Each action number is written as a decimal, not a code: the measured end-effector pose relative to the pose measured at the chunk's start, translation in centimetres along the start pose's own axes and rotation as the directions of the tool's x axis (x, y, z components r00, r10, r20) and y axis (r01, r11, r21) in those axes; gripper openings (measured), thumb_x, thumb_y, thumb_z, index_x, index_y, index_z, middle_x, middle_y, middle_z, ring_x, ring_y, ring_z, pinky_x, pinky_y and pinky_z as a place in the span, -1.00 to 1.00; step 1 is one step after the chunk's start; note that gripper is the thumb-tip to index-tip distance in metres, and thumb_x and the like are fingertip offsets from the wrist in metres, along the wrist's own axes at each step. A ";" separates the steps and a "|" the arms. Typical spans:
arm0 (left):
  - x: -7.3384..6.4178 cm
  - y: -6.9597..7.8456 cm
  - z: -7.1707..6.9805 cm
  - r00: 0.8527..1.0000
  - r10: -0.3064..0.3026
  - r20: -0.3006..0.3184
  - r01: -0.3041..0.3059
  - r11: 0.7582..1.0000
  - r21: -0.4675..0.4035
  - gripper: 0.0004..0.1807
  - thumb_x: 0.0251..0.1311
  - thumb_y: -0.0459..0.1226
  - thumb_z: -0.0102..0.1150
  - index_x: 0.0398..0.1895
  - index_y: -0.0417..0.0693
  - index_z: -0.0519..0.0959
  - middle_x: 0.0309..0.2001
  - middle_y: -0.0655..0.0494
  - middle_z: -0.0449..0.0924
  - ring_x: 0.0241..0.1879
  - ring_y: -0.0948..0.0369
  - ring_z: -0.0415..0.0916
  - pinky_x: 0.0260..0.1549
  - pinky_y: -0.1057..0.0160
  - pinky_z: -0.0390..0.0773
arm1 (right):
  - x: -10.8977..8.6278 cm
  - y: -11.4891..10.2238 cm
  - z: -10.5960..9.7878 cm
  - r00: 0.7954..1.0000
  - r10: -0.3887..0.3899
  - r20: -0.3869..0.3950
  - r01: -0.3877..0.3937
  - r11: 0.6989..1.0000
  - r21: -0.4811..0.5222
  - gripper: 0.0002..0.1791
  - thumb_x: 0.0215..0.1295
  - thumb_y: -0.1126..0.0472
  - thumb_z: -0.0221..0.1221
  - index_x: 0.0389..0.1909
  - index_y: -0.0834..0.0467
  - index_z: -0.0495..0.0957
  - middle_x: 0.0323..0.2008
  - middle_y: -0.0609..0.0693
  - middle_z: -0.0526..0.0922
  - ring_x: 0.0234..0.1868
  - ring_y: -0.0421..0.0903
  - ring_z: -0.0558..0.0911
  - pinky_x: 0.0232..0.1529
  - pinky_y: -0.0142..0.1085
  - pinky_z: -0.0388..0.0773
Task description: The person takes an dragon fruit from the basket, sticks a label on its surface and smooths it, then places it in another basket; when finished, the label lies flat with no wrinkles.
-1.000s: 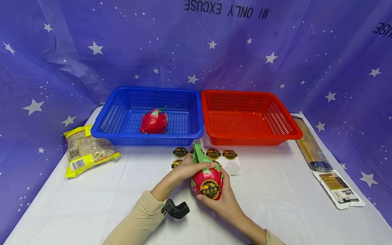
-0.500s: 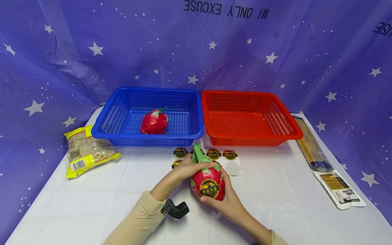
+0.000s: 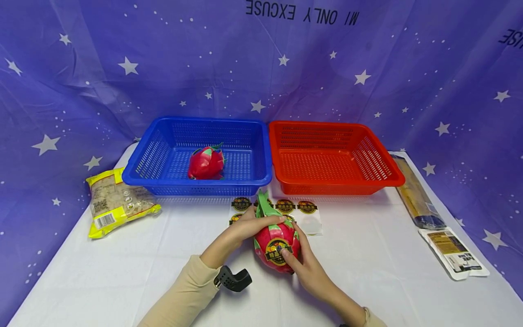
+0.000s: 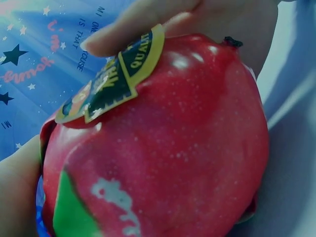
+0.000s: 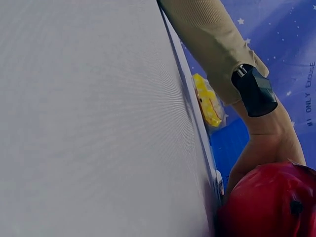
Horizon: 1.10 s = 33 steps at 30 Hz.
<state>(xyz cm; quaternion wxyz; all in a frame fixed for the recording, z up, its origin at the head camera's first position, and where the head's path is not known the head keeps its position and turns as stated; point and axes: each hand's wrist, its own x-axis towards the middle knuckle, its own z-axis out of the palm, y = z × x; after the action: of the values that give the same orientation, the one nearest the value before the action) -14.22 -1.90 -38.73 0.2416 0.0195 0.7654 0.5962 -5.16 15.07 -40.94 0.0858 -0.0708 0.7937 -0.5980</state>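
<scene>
A red dragon fruit (image 3: 265,238) with green leaf tips is held just above or on the table, between both hands. My left hand (image 3: 247,226) grips its leafy top from the left, thumb across the upper side. The right hand (image 3: 308,269) holds the lower right side, its thumb on a black-and-gold round sticker (image 3: 273,255) on the skin. In the left wrist view the sticker (image 4: 113,79) follows the curve of the fruit, with part of its edge standing off. A sheet of similar stickers (image 3: 307,208) lies behind, partly hidden by the fruit and left hand.
A blue basket (image 3: 196,187) holds another dragon fruit (image 3: 206,163). Beside it stands a red basket (image 3: 327,187). A yellow-edged food bag (image 3: 122,200) lies at left; a long brown package (image 3: 418,195) and a white pouch (image 3: 453,254) lie at right.
My right thumb has moved up from the fruit's lower edge onto the sticker. The fruit has tilted slightly toward the viewer. The left hand keeps its place.
</scene>
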 end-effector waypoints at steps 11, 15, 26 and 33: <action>-0.1 0.1 -0.2 1.000 -0.022 0.005 0.022 1.000 0.004 -0.27 -0.19 0.20 0.26 0.00 -0.04 0.37 -0.19 0.08 0.55 -0.08 0.18 0.44 0.02 0.12 0.36 | 0.0 0.1 -0.5 0.996 -0.011 0.092 0.000 0.993 0.117 -0.39 0.43 0.07 -0.27 0.41 -0.03 -0.27 0.42 0.01 -0.21 0.41 0.02 -0.16 0.10 -0.77 -0.03; -0.2 0.2 -0.1 1.000 -0.030 0.001 0.030 1.000 0.007 -0.25 -0.19 0.20 0.26 0.00 -0.06 0.36 -0.18 0.06 0.54 -0.07 0.16 0.43 0.02 0.12 0.35 | 0.0 0.1 -0.5 0.996 0.002 0.090 -0.014 0.992 0.129 -0.40 0.43 0.07 -0.26 0.40 -0.09 -0.24 0.41 0.02 -0.18 0.39 0.01 -0.12 0.11 -0.76 -0.02; -0.2 0.2 -0.1 1.000 -0.021 0.020 0.021 1.000 0.006 -0.22 -0.25 0.19 0.32 -0.02 -0.08 0.32 -0.19 0.05 0.53 -0.11 0.19 0.45 0.00 0.14 0.38 | 0.4 -0.4 -0.6 0.999 0.053 0.004 -0.053 0.983 0.175 -0.46 0.34 0.11 -0.08 0.31 -0.09 0.03 0.29 0.05 0.13 0.23 -0.05 0.24 0.11 -0.50 0.28; -0.4 0.5 0.5 0.989 0.096 0.115 -0.097 0.995 0.004 -0.33 -0.18 0.08 0.34 -0.06 -0.08 0.35 -0.21 0.01 0.57 -0.17 0.21 0.52 -0.06 0.21 0.46 | 0.9 -0.6 -1.5 0.987 0.152 0.051 -0.160 0.943 0.291 -0.42 0.30 0.12 -0.04 0.32 0.00 0.04 0.16 0.21 0.23 0.04 -0.07 0.42 0.01 -0.26 0.46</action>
<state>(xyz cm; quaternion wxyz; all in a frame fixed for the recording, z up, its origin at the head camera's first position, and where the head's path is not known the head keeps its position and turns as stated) -13.80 -1.49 -38.24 0.2557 0.0919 0.7512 0.6015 -6.36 16.14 -39.96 0.1532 -0.0024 0.6977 -0.6998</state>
